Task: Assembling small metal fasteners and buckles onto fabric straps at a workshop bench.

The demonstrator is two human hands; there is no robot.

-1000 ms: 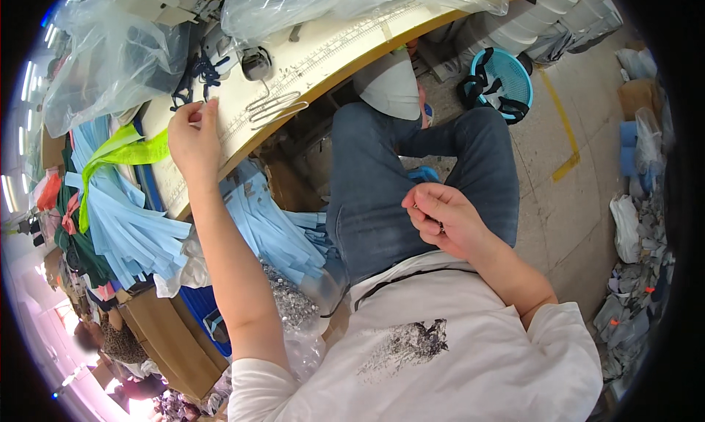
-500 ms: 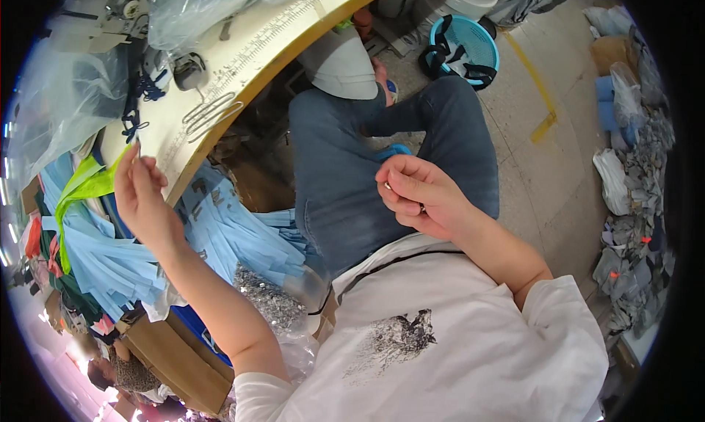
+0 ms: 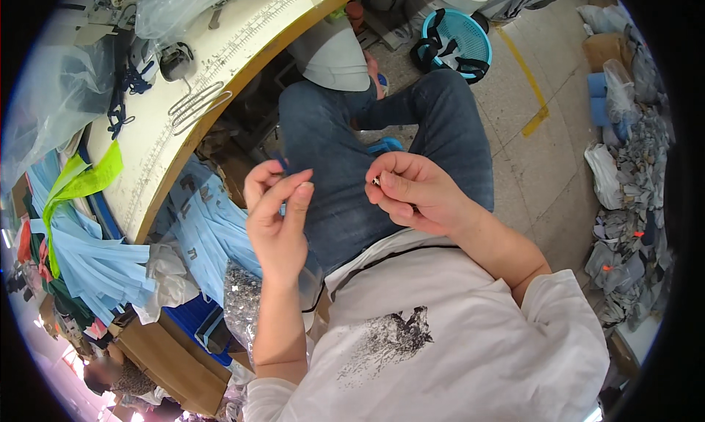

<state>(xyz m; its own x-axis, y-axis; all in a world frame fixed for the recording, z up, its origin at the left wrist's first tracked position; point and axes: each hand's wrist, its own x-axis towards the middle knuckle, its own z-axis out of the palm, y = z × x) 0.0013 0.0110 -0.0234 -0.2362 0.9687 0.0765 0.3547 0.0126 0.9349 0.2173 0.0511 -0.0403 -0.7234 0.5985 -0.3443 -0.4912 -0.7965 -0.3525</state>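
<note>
My left hand (image 3: 280, 220) is raised above my thigh, its thumb and fingertips drawn together. A bit of dark blue shows behind its fingers, too little to name. Facing it, a short gap to the right, my right hand (image 3: 418, 191) pinches a small shiny metal piece (image 3: 376, 180) between thumb and forefinger. More small dark bits show under its curled fingers. Dark blue cords (image 3: 117, 117) lie on the white table (image 3: 165, 139) beside a bent wire rack (image 3: 198, 106).
Light blue fabric strips (image 3: 92, 264) and a lime-green strip (image 3: 81, 176) hang by the table's edge. A clear bag of shiny bits (image 3: 242, 301) is beside my left forearm. A turquoise basket (image 3: 470, 44) stands on the floor ahead; grey scraps (image 3: 635, 224) are heaped at the right.
My left hand has come from the table edge near the dark blue cords to the right, close to my right hand. My right hand stays nearly in place, still pinching the small metal piece.
</note>
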